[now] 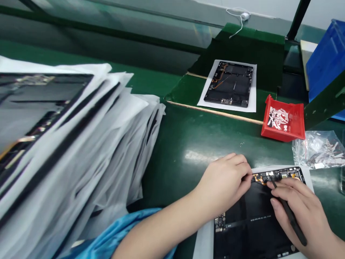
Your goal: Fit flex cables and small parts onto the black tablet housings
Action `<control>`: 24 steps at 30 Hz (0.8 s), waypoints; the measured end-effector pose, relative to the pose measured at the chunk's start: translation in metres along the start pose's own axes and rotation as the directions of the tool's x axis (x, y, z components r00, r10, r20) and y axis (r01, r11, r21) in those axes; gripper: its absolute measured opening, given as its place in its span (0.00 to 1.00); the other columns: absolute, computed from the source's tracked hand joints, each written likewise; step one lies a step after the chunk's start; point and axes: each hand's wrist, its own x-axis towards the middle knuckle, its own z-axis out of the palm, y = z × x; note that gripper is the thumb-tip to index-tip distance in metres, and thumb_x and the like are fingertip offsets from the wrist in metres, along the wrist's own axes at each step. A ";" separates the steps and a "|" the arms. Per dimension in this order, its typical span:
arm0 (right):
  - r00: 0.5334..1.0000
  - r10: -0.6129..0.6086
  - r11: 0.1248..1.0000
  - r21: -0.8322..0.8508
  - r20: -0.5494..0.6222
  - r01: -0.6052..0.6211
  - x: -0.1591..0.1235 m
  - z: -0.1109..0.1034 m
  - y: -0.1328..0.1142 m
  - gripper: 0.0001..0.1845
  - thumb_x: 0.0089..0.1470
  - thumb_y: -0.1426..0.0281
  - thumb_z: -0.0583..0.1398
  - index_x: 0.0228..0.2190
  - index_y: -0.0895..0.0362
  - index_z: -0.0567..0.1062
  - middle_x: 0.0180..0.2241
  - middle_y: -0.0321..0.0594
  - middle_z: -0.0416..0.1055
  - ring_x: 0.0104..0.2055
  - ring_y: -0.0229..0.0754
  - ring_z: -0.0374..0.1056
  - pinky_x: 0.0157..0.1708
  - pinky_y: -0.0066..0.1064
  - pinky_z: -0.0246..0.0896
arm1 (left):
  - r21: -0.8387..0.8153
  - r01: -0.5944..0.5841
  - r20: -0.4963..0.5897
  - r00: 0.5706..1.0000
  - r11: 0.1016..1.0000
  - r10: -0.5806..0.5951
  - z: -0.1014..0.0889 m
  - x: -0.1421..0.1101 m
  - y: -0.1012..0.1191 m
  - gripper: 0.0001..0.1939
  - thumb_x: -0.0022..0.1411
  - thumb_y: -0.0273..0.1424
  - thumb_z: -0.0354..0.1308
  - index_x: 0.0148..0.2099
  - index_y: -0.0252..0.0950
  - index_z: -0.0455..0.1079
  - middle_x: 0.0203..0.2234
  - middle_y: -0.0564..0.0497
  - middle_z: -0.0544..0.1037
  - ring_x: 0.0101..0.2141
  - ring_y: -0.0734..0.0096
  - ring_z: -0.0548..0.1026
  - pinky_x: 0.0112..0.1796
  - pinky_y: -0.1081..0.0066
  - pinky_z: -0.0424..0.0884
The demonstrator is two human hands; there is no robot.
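Note:
An opened tablet (252,230) lies on a white sheet in front of me, its black inside facing up. Small boards and orange flex cables (260,178) run along its far edge. My right hand (299,205) grips slim black tweezers (289,216) like a pen, tips down at the parts on that edge. My left hand (229,178) is closed at the tablet's far left corner, fingertips pressed together against the edge; whatever they may pinch is hidden.
At left leans a tall stack of tablet bodies between white sheets (107,144). Beyond are another opened tablet (231,84) on a green board (183,90), a red bin (296,118) of white strips, a clear bag (319,149) of small parts, and a blue crate (327,61).

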 end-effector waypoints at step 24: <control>0.986 -0.137 0.987 -0.068 0.094 0.144 -0.002 0.004 0.007 0.16 0.57 0.78 0.65 0.47 0.56 0.80 0.39 0.40 0.82 0.41 0.44 0.78 0.44 0.36 0.77 | -0.010 0.107 0.121 0.987 0.994 -0.105 -0.004 -0.003 0.003 0.05 0.59 0.26 0.60 0.30 0.38 0.75 0.27 0.54 0.76 0.29 0.68 0.75 0.29 0.71 0.66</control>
